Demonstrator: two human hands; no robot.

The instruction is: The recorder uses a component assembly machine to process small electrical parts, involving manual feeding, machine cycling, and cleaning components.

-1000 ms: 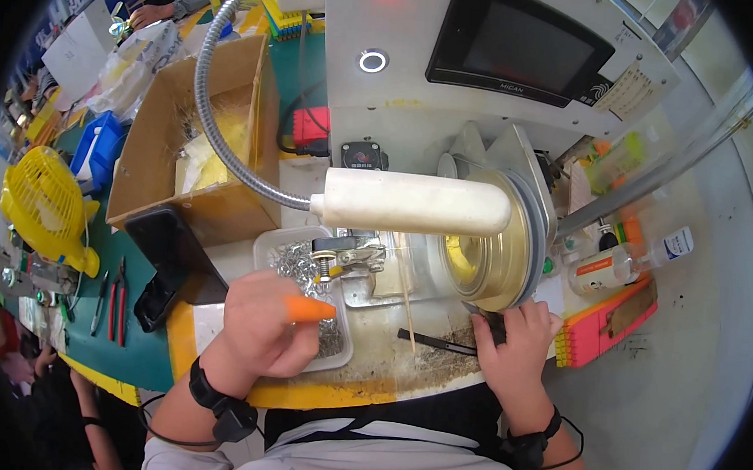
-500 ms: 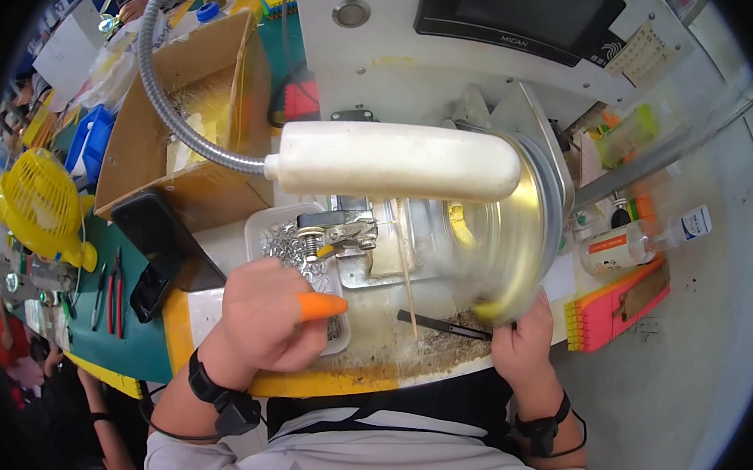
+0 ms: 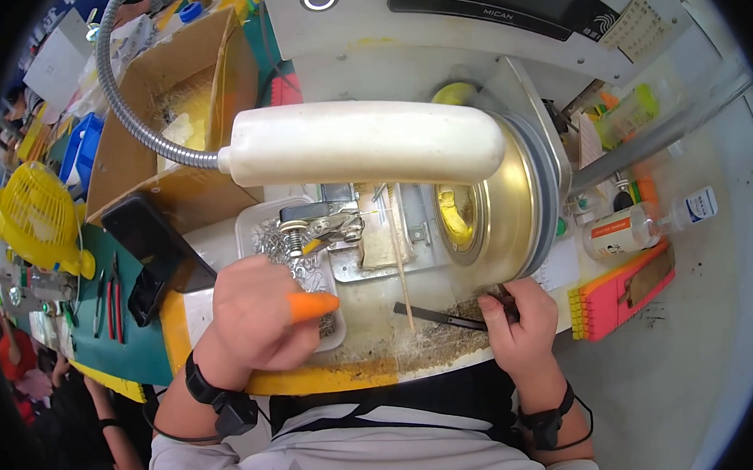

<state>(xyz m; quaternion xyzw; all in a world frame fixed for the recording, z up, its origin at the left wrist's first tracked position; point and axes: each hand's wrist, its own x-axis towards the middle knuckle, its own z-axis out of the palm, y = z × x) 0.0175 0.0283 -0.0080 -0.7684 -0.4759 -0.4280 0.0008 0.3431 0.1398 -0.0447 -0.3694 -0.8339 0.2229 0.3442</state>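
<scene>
Fingers (image 3: pixel 307 307) of the left hand (image 3: pixel 259 318) curl loosely over a clear plastic tray (image 3: pixel 252 223) of small metal parts (image 3: pixel 305 269); one fingertip wears an orange cot, and whether they pinch a part cannot be told. Further right, the right hand (image 3: pixel 522 326) closes its fingers on the handle end of black tweezers (image 3: pixel 440 316), which lie nearly flat on the desk (image 3: pixel 370 342) with their tips pointing left toward the tray.

That desk is pale, gritty with fine debris, and edged in yellow along the near side. At the far left stands a yellow mesh fan (image 3: pixel 37 219), with red-handled pliers (image 3: pixel 114 292) on a green mat (image 3: pixel 124 340) just beside it and a black phone (image 3: pixel 155 256) at the mat's edge. Behind those, an open cardboard box (image 3: pixel 150 135) sits against blue bins (image 3: pixel 80 144).

A white lamp head (image 3: pixel 365 144) on a grey gooseneck (image 3: pixel 114 90) stretches across the middle and hides much of the work area beneath. Under it sit a metal clamp fixture (image 3: pixel 321 223) with a spring and a thin wooden stick (image 3: pixel 401 262), and to the right a brass-coloured magnifier ring (image 3: pixel 508 200) stands on edge. Beyond the right hand lie a small white bottle (image 3: pixel 631 229) and a pink and yellow block (image 3: pixel 619 293), well apart from the tweezers. A grey machine panel (image 3: pixel 356 10) with a dark screen (image 3: pixel 494 5) rises at the back.
</scene>
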